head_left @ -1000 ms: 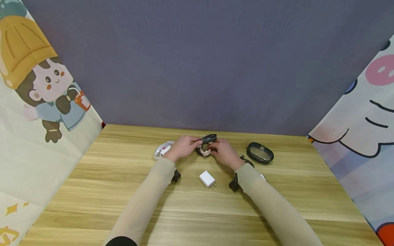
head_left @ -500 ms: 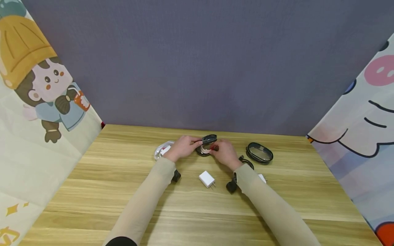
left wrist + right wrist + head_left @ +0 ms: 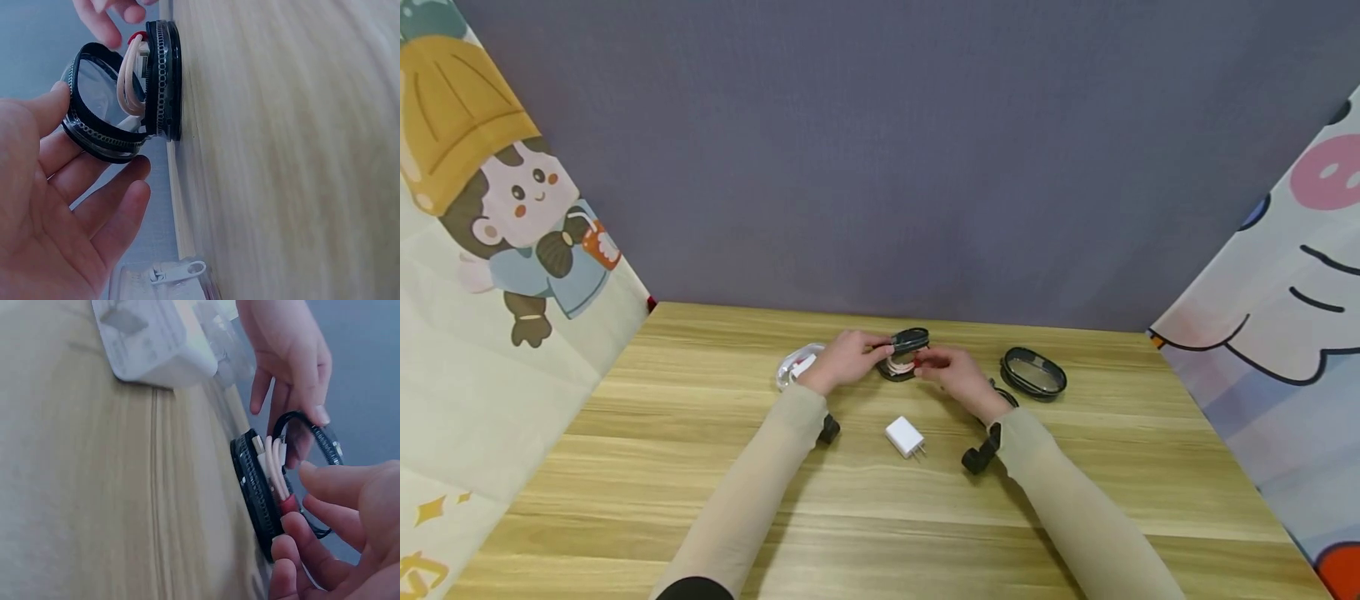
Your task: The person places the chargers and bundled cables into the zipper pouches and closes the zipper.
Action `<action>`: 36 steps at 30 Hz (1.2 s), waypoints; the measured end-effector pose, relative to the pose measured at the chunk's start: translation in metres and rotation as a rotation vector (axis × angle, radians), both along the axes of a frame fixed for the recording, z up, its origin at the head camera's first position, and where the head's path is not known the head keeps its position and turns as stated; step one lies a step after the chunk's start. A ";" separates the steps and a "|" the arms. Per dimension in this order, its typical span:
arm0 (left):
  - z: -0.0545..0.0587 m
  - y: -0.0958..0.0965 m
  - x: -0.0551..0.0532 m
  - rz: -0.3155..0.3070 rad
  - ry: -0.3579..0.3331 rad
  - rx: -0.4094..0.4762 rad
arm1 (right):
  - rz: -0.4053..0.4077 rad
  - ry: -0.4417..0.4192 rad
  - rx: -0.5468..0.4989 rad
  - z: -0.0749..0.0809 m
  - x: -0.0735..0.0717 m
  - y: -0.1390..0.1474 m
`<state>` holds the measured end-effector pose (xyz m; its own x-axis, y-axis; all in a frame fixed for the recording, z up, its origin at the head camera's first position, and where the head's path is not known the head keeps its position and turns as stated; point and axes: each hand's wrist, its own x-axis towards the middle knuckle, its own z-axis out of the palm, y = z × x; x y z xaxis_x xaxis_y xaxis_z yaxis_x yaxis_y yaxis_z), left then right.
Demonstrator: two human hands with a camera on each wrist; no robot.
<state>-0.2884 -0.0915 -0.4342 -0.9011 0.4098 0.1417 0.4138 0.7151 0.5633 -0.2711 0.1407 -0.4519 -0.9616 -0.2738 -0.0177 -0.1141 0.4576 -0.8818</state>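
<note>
A small black-edged zip case (image 3: 164,81) with a clear lid (image 3: 100,147) stands at the back middle of the table, its lid raised. My left hand (image 3: 847,358) pinches that lid between thumb and fingers. Inside the case lies a coiled pale pink cable (image 3: 127,81) with a white plug end and a red tie (image 3: 289,504). My right hand (image 3: 958,379) is at the case's right side, thumb and fingers apart, the fingertips right by the red tie. In the right wrist view the thumb (image 3: 325,481) stands off the cable.
Nearer the front lies a white charger plug (image 3: 904,437) with its prongs out. To the left, a clear zip case (image 3: 787,369) with something white is partly behind my left hand. A black oval case (image 3: 1033,373) lies at right, and a black cable (image 3: 1006,395) is partly behind my right wrist.
My right hand has drawn back slightly to the right from the case, and its fingers have loosened from the cable. The left hand keeps holding the lid in the same place.
</note>
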 end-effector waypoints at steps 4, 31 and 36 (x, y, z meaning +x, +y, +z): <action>0.000 -0.001 0.000 -0.003 0.000 -0.002 | -0.004 -0.047 0.003 0.004 0.009 0.004; -0.006 -0.004 -0.002 -0.033 0.006 -0.004 | 0.576 -0.142 -0.043 0.001 0.053 0.010; -0.007 -0.005 -0.002 -0.042 0.012 -0.006 | 0.545 -0.101 0.008 -0.001 0.054 0.011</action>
